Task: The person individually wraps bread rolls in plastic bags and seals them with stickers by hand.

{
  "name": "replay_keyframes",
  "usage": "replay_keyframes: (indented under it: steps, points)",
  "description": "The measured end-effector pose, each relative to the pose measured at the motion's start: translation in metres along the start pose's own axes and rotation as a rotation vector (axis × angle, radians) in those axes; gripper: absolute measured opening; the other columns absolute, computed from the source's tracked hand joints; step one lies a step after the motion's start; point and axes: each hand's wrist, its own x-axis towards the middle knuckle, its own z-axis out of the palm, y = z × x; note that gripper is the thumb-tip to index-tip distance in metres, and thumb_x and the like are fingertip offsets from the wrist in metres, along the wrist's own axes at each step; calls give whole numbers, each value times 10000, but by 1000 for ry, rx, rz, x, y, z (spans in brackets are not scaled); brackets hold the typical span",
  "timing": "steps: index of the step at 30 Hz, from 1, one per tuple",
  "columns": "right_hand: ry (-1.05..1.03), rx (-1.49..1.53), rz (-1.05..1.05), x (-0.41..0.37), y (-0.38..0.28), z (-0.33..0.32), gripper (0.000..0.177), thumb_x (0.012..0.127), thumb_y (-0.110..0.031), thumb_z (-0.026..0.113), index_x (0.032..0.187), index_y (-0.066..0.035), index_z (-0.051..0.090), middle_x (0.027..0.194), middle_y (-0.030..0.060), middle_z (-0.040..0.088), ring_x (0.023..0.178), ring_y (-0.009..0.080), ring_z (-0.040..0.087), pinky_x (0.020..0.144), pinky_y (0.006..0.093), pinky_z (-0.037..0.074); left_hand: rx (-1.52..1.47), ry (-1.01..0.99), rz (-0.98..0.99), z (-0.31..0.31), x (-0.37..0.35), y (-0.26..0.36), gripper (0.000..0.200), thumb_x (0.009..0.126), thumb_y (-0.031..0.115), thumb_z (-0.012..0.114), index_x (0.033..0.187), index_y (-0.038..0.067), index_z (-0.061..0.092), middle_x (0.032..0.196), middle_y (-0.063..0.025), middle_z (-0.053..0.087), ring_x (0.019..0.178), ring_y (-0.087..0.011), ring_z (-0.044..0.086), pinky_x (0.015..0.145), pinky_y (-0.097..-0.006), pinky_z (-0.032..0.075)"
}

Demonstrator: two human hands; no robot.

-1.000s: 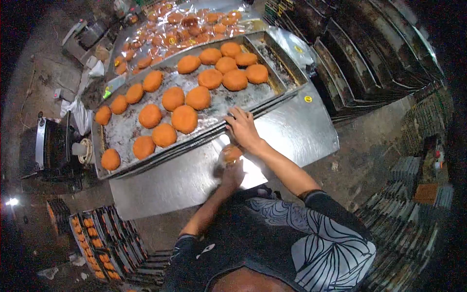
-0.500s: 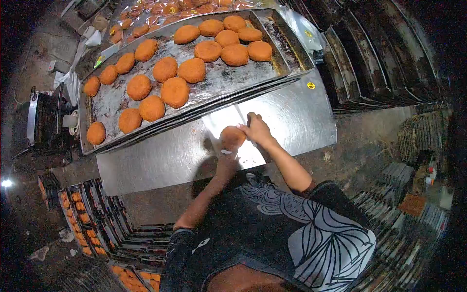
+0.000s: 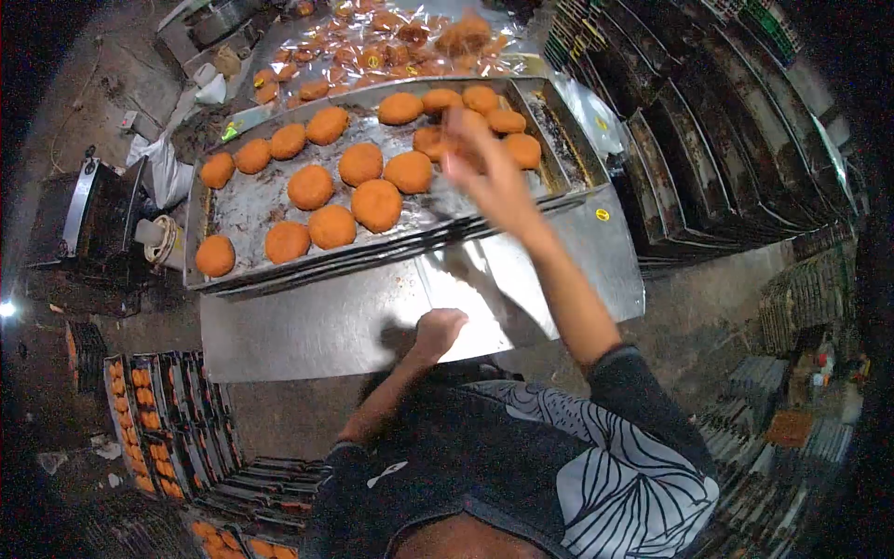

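Your right hand (image 3: 484,163) hovers over the buns (image 3: 377,205) at the right end of the tray (image 3: 250,207). It is blurred, so I cannot tell whether it grips one. Your left hand (image 3: 438,331) rests clenched on the steel surface (image 3: 307,326), probably to steady your reach.

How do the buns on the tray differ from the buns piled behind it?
The buns on the tray are bare; the piled buns are wrapped in clear plastic. Those on the metal tray lie spaced apart in loose rows; the piled ones are heaped together beyond its far edge. The right hand hangs above the tray buns, not the pile. Both are round and orange-brown.
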Motion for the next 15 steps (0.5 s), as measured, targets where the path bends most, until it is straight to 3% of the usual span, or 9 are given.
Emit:
replay_keyframes:
  steps: [2,3,4,6,8,11,13,14,15]
  points:
    - [-632,229,649,-92,-5,-4,282,812,-265,497,935,-10,510,786,111,568,739,187,548,679,305,427,-568,119,-611,-22,9,4,175,733,189,577,734,14,591,684,-84,609,604,-140,590,579,-254,474]
    - [-847,253,934,-147,-3,1,256,829,-277,482,812,-29,545,624,54,572,608,139,550,610,286,430,-583,166,-605,-32,8,-1,197,693,211,627,715,18,596,649,-90,612,581,-123,591,545,-237,466]
    - [-746,65,929,-187,-13,7,247,839,-260,463,787,-23,509,620,89,566,591,157,555,565,292,432,-1061,205,-660,-15,1,-18,175,701,195,615,713,20,615,638,-100,613,604,-121,597,584,-242,468]
    - [-450,22,988,-198,-41,4,238,844,-237,446,797,-4,456,619,147,562,600,215,578,526,325,436,-668,63,-360,-38,10,5,173,699,198,619,741,31,628,667,-97,612,612,-146,594,612,-254,463]
    - [-274,117,1080,-210,-35,12,203,848,-200,428,856,0,460,609,156,556,568,232,578,502,345,442,-795,-58,-533,-31,15,15,144,690,183,624,745,51,641,688,-90,607,615,-177,585,614,-268,454]
    - [-464,392,1425,-184,-31,8,314,861,-127,397,1146,3,371,551,56,529,417,127,470,380,245,373,-638,430,-540,-64,37,35,106,697,132,622,756,45,641,680,-83,578,601,-180,546,557,-276,424]
    - [246,1254,1612,-147,-26,13,381,862,-218,440,1167,10,417,713,27,517,522,76,427,453,173,372,-630,323,-426,-92,42,55,99,705,116,623,738,23,626,671,-69,531,614,-155,518,549,-257,399]
    - [99,1029,1356,-140,-5,16,412,870,-273,423,1171,8,412,915,76,527,709,103,491,615,216,427,-688,293,-350,-103,40,61,75,715,101,607,710,28,618,683,-75,536,618,-177,533,556,-261,402]
    - [226,1002,1114,-115,-17,32,445,873,-300,409,1216,-24,349,1047,99,508,878,152,505,766,281,416,-561,468,-323,-93,35,47,92,744,78,578,815,24,601,698,-60,536,642,-166,538,561,-266,401]
